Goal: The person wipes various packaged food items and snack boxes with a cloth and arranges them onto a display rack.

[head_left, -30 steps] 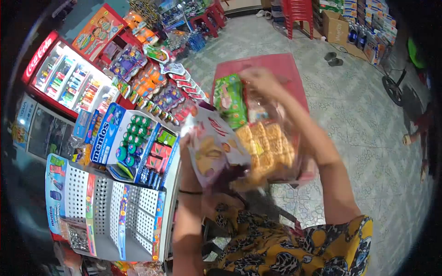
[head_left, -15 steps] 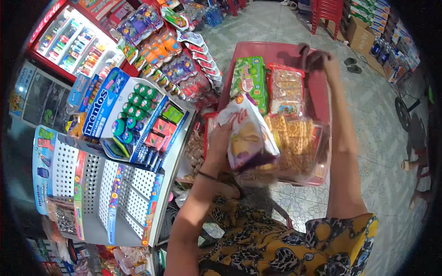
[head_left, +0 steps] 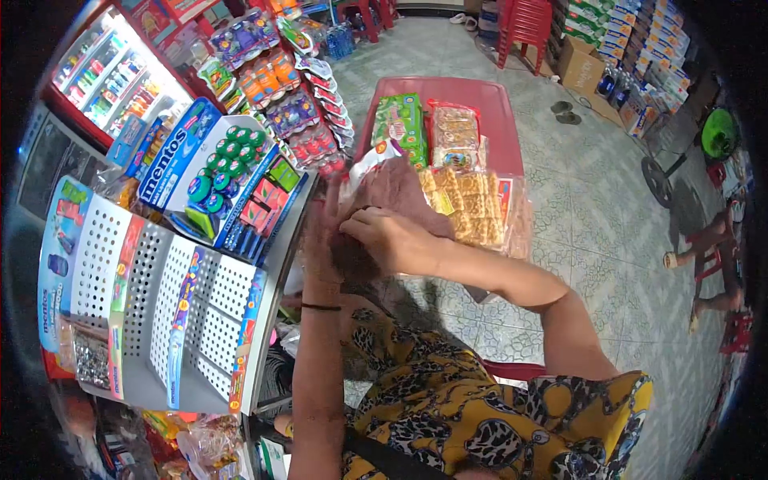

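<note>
- Head view: brown cloth (head_left: 404,192) sits near frame centre, in front of the snack bag (head_left: 376,154). Only the bag's upper strip shows, above and left of the cloth.
- Key relation: right hand (head_left: 390,242) is on the cloth, so it's the nearer one. Cloth spreads up and right from its knuckles, and a corner pokes out below the forearm. Bag strip lies straight up the frame from that hand.
- Long axis: cloth runs roughly upper left to lower right, bunched. Bag's axis: can't tell, mostly covered.
- Looks: cloth dull maroon-brown, soft, creased, slightly blurred. Bag strip whitish with small purple and orange bits, film-like. No print readable.
- Right hand: fingers curled in over the cloth, gathering a fold. Forearm comes in from the right.
- Left hand (head_left: 326,216): at the left of bag and cloth, motion-blurred. Can't tell whether its fingers are pinching or spread. Dark wristband (head_left: 322,307) below it.
- Just right of the cloth: clear pack of crackers (head_left: 474,200) on the red table (head_left: 502,144). Farther up the frame on the tabletop: green packs (head_left: 398,128) and red-edged pack (head_left: 455,132), side by side.
- Left of frame: mentos display (head_left: 172,160) above the perforated rack (head_left: 148,288).
- Upper left: lit drinks cooler (head_left: 120,72). Upper right: stacked red chairs (head_left: 525,28), cardboard box (head_left: 582,68).
</note>
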`<action>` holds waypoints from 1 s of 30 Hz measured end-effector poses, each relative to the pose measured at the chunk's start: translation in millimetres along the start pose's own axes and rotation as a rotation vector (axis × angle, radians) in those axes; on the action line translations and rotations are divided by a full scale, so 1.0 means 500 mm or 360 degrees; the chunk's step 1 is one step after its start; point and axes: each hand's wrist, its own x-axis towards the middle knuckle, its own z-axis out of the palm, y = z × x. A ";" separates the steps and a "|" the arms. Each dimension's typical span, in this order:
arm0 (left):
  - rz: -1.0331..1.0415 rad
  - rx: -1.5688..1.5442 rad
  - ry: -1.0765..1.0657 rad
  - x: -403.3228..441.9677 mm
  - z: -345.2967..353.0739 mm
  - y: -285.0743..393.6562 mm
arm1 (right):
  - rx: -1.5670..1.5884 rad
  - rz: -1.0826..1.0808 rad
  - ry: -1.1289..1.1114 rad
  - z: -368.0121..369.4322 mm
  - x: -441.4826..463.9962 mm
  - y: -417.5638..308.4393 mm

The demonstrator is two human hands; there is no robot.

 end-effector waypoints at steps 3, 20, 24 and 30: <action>0.0021 0.0175 0.0280 -0.016 -0.052 -0.021 | 0.0213 0.0089 -0.0112 -0.026 0.015 -0.031; 0.0541 0.2336 0.0590 0.012 -0.058 -0.073 | 0.0551 0.1853 -0.0296 0.010 0.046 0.340; 0.0524 0.1838 0.0290 -0.011 -0.048 -0.071 | 0.1597 0.1575 -0.0172 -0.050 0.063 0.194; 0.0540 0.1623 0.0316 -0.031 -0.028 -0.080 | 0.2234 0.1350 0.0305 -0.025 -0.001 0.227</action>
